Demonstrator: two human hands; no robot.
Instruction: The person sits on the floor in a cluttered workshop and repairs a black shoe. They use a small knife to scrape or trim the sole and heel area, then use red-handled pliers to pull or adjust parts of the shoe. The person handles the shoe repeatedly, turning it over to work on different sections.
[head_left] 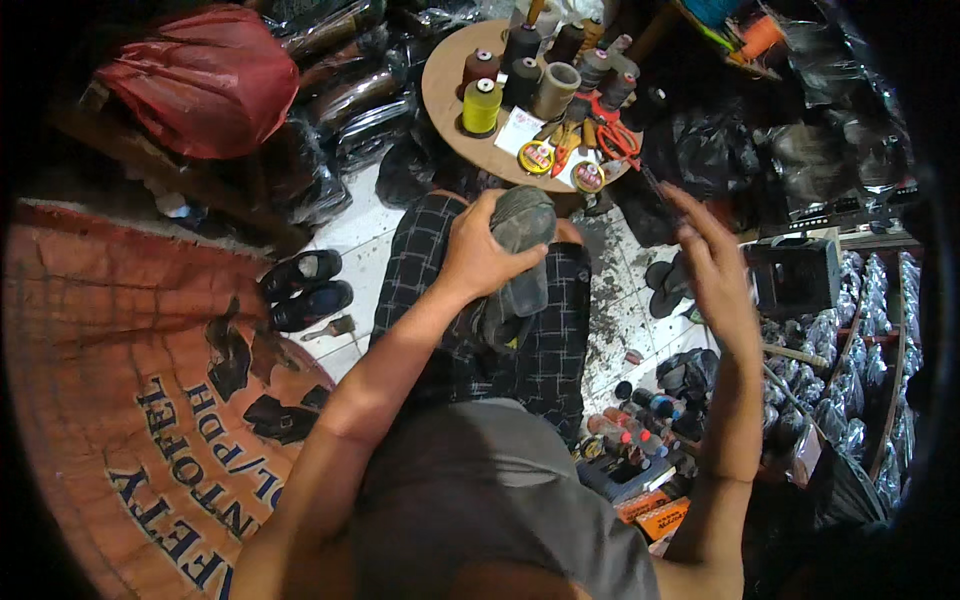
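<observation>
My left hand (480, 250) is wrapped round a worn, grey-green shoe (525, 222), with the thumb across its middle. The shoe rests on my lap, over dark checked shorts (415, 245). Away to the right, my right hand (712, 265) is raised beside the round table (455, 125), fingers stretched out. Its fingertips are close to the dark end of red-handled scissors (618, 142) that stick out over the table's edge; I cannot tell whether they touch. Nothing shows in the right palm.
Thread spools, among them a yellow one (481, 108), and two round tins (536, 157) stand on the table. Black shoes (310, 305) and a brush (335, 328) lie left on the tiles. Small bottles (640, 435) stand right; an orange banner (110, 330) hangs left.
</observation>
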